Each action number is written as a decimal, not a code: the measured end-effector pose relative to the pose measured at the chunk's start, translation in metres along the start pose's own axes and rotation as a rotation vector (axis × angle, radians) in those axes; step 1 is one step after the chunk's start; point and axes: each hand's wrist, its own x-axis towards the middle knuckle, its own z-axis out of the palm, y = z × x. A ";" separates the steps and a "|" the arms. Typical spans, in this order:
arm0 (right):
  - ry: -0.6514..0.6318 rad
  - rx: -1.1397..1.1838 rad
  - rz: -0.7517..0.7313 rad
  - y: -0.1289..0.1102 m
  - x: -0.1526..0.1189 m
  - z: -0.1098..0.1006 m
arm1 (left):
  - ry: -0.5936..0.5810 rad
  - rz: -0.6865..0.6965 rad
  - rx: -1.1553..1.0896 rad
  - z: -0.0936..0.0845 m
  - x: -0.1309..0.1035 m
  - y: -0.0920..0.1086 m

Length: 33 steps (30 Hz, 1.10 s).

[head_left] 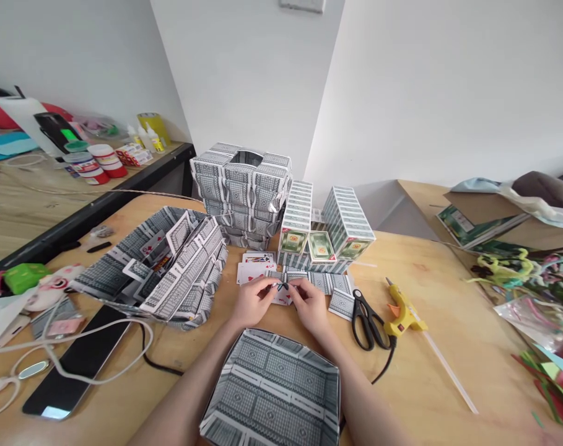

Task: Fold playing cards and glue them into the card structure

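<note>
Both hands meet over playing cards in the middle of the table. My left hand (255, 300) and my right hand (309, 303) pinch a small dark item between their fingertips; it is too small to make out. Beneath and behind them lie loose playing cards (251, 271), some face up, some face down. Between my forearms, nearest me, stands a box woven from folded cards (281, 390). Black scissors (367, 322) and a yellow glue gun (404, 313) with a clear stick rest to the right of my right hand.
A card-made basket (188, 272) holding loose cards is at the left, near a phone (83, 362) and white cable. A tall card-made box (244, 192) and stacked card packs (349, 223) stand behind. Craft scraps (499, 269) lie at the right.
</note>
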 end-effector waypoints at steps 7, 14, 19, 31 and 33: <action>-0.037 0.051 0.053 0.000 -0.002 0.003 | 0.053 0.069 0.043 -0.002 0.000 0.002; -0.044 0.102 0.141 0.002 -0.003 0.005 | 0.045 0.053 0.057 -0.003 0.000 0.005; -0.050 0.129 0.180 0.000 -0.002 0.005 | 0.044 0.047 0.055 -0.003 0.000 0.005; -0.115 0.239 0.158 0.004 -0.001 0.004 | 0.091 -0.014 0.008 -0.002 0.000 0.003; -0.107 0.209 0.133 0.003 0.000 0.003 | 0.085 -0.015 0.004 -0.001 0.000 0.003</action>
